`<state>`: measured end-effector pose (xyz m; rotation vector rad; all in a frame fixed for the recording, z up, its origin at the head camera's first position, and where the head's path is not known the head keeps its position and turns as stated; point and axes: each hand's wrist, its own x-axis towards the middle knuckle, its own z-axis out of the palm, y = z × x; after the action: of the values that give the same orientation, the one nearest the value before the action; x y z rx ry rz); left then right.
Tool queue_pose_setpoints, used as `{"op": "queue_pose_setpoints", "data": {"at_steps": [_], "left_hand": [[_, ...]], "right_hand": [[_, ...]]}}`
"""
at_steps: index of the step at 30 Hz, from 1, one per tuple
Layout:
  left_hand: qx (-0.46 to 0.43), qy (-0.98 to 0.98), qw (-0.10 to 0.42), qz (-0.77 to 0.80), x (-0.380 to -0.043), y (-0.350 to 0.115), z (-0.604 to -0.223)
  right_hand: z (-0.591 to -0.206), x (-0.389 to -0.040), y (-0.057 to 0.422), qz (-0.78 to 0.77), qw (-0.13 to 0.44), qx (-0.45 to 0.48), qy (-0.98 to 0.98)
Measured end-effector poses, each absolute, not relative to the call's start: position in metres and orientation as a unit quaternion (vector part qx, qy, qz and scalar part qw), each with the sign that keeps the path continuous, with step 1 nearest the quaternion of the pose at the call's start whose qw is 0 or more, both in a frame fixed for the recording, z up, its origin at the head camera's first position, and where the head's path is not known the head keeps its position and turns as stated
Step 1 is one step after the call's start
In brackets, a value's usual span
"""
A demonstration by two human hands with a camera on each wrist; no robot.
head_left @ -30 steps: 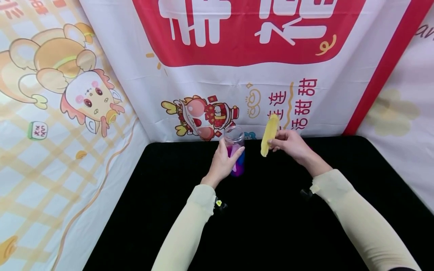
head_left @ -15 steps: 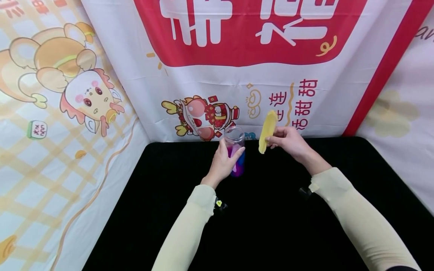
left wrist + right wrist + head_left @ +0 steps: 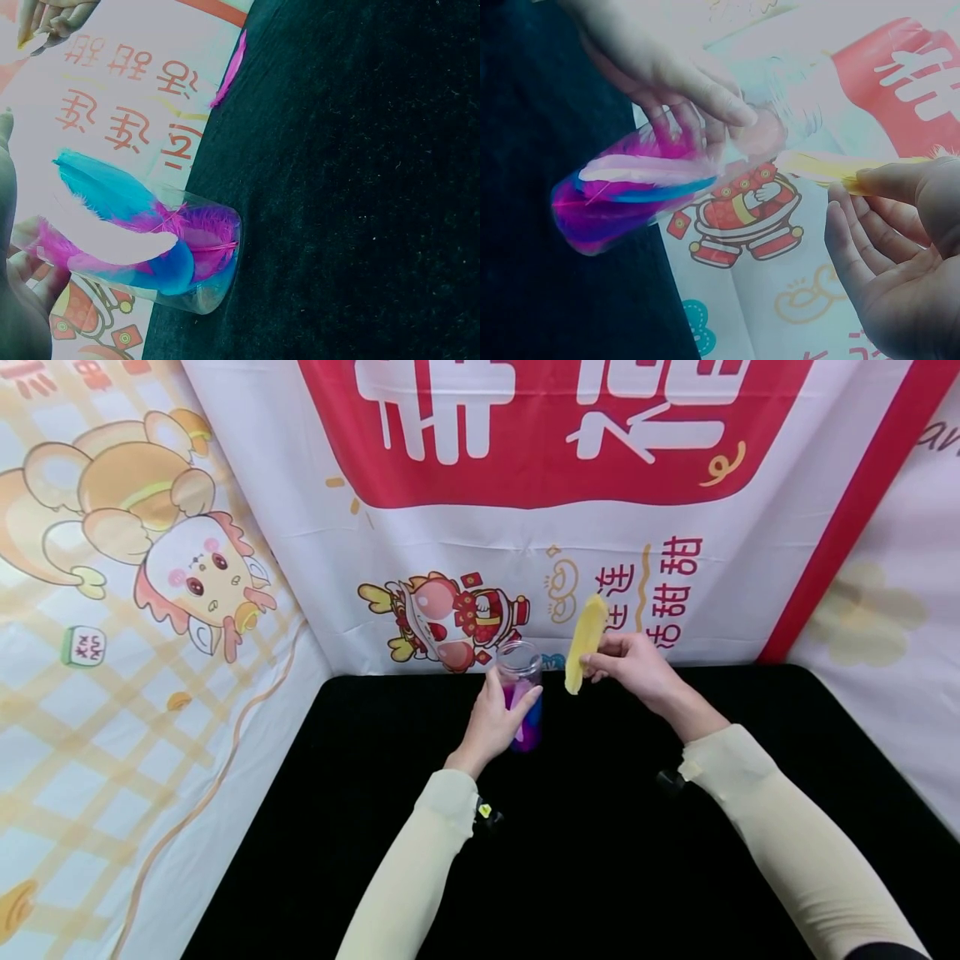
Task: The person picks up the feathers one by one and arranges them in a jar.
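My left hand [image 3: 491,722] grips a clear jar [image 3: 519,653] around its side near the back of the black table. Inside the jar are several feathers [image 3: 634,187] in blue, magenta and pale pink, filling its lower part; the mouth has no lid. My right hand [image 3: 633,668] pinches a yellow feather [image 3: 585,643] between thumb and fingers, to the right of the jar and apart from it. In the right wrist view one tip of that feather points toward the jar's neck [image 3: 795,97].
A loose magenta feather [image 3: 231,71] lies at the table's back edge, to the right of the jar. Behind the black table [image 3: 585,843] hangs a printed white and red cloth [image 3: 465,535]. Another patterned cloth [image 3: 150,710] stands along the left side.
My right hand has moved the yellow feather a little left and upward, closer to the jar. The left hand and the jar have stayed in place.
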<state>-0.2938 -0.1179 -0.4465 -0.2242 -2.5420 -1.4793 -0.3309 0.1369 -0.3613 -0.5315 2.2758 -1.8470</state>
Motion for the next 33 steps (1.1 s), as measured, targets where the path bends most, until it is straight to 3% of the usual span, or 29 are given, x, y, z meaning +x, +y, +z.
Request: {"op": "queue_pose_setpoints", "data": {"at_steps": [33], "left_hand": [[-0.085, -0.857, 0.1, -0.499, -0.293, -0.118, -0.447]], "right_hand": [[-0.336, -0.328, 0.113, -0.627, 0.05, -0.211, 0.749]]}}
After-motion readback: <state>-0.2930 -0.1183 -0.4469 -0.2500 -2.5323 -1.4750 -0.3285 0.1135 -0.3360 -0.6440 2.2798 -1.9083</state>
